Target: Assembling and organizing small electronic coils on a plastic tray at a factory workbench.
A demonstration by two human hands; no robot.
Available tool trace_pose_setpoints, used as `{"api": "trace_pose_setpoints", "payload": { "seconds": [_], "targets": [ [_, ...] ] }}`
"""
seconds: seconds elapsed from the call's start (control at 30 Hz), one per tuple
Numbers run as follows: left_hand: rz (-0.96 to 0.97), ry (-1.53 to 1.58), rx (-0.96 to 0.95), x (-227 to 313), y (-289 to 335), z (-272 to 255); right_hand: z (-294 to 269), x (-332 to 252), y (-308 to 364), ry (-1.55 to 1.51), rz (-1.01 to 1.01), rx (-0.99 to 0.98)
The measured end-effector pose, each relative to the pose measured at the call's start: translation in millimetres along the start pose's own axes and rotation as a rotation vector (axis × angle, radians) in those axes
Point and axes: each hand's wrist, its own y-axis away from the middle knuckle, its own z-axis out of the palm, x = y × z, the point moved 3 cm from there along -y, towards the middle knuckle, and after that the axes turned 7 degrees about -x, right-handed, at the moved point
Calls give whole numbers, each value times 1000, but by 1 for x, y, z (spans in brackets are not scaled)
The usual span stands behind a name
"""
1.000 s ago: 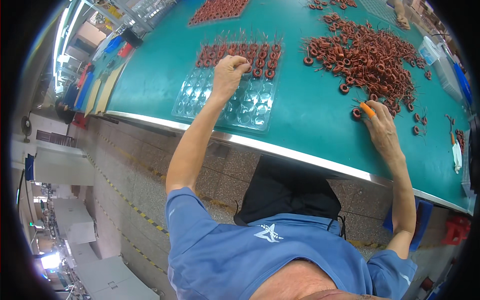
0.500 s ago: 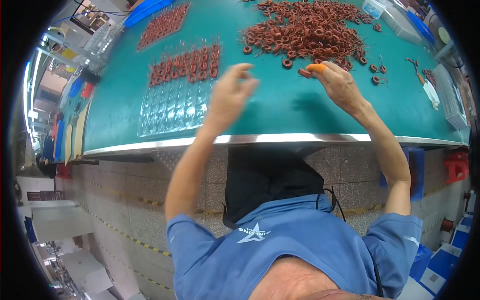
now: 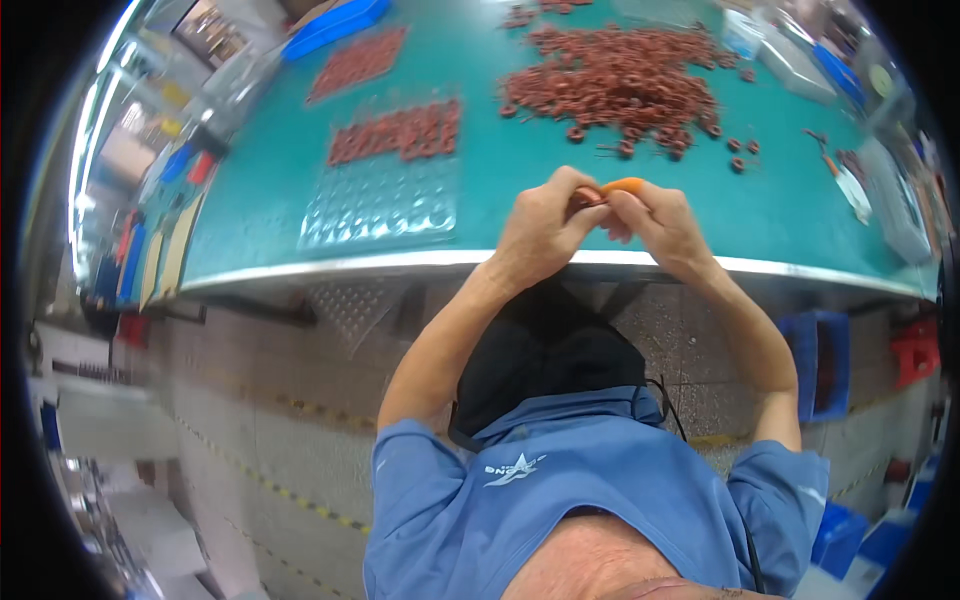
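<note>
A small red-brown ring coil (image 3: pixel 588 197) is between my hands, just above the front edge of the table. My left hand (image 3: pixel 540 228) is closed, its thumb and fingers around the coil. My right hand (image 3: pixel 664 226), with an orange cover on one finger, pinches at the coil's right side; what its fingertips touch there is partly hidden. To the left lies a clear plastic tray (image 3: pixel 380 208) with round pockets, its far rows filled with ring coils (image 3: pixel 400 135). Beyond my hands spreads a large heap of loose ring coils (image 3: pixel 620 85) with wire leads.
Another filled tray (image 3: pixel 358 64) lies farther back, near a blue bin (image 3: pixel 335 27). A few loose coils (image 3: pixel 738 163) sit right of the heap. At the right are an orange-and-white hand tool (image 3: pixel 845 182) and clear trays (image 3: pixel 893 200). The green table (image 3: pixel 250 225) has a metal front edge.
My left hand has moved right, away from the tray, and met my right hand. My right hand has drawn nearer with the coil. The view has shifted slightly.
</note>
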Motion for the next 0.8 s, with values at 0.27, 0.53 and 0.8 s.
{"api": "trace_pose_setpoints", "payload": {
  "seconds": [0.27,0.53,0.8],
  "targets": [
    [-260,557,-1,19,21,11,4,-15,7,-35,-63,259],
    [-375,563,82,-8,21,13,16,-18,20,866,-599,448],
    [-259,721,244,-27,17,29,9,20,5,34,-84,369]
  ]
}}
